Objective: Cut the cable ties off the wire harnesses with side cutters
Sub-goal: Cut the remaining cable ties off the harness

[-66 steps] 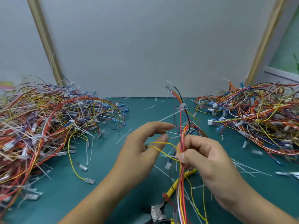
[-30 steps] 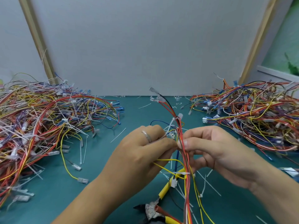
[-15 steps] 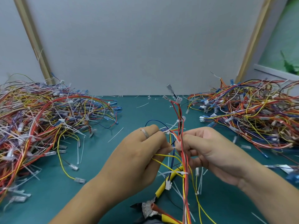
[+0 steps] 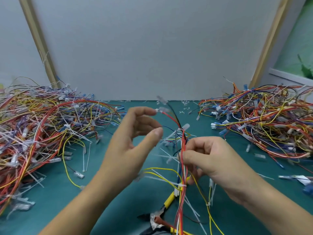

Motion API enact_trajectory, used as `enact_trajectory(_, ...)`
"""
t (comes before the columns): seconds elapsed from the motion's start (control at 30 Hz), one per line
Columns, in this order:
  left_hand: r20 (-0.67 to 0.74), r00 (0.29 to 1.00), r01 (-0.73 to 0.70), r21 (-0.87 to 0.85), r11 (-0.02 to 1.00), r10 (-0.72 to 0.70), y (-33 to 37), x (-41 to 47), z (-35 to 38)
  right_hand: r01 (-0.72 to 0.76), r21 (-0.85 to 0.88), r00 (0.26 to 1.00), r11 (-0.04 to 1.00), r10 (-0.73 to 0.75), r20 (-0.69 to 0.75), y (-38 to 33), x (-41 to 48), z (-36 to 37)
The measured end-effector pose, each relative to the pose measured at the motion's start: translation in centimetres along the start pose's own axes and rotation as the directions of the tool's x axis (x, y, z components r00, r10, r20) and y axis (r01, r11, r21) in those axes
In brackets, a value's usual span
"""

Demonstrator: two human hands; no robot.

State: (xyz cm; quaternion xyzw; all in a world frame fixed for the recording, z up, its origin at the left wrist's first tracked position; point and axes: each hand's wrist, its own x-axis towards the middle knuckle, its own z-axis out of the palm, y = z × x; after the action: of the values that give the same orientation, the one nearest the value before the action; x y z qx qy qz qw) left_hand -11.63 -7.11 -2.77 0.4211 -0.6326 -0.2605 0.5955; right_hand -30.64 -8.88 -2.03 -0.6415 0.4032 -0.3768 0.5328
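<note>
The right hand (image 4: pixel 218 165), right of centre in the frame, pinches a wire harness (image 4: pixel 182 146) between thumb and curled fingers (image 4: pixel 188 156). The harness runs upright from the bottom edge, through that grip, to connector ends fanning out near the centre top of the worktop (image 4: pixel 57 197). A white cable tie (image 4: pixel 183 185) still binds it just below the grip. The left hand (image 4: pixel 132 150), just left of the harness, holds nothing: its thumb and fingers are loosely curved and apart, and the tips are motion-blurred. The side cutters (image 4: pixel 156 219) lie on the worktop at bottom centre, under the harness, in neither hand. A large heap of harnesses (image 4: pixel 42 129) fills the left side and a second heap (image 4: pixel 264 126) the right. Loose white ties (image 4: pixel 83 160) lie scattered between them.
</note>
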Motion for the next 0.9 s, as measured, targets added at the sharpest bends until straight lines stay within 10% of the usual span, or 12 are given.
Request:
enact_trajectory(0.37, 0.095, 0.994, -0.046, -0.016, 0.999, 0.047, -0.2, -0.3, 0.5, 0.182, -0.267, 0.969, 0.946, -0.218, -0.113, -0.3, -0.4, 0.0)
enact_trajectory(0.9, 0.055, 0.995, -0.088, 0.191, 0.978, 0.079, 0.3, -0.9, 1.1, 0.455, -0.07, 0.879, 0.888, -0.461, -0.125, -1.2, -0.8, -0.4)
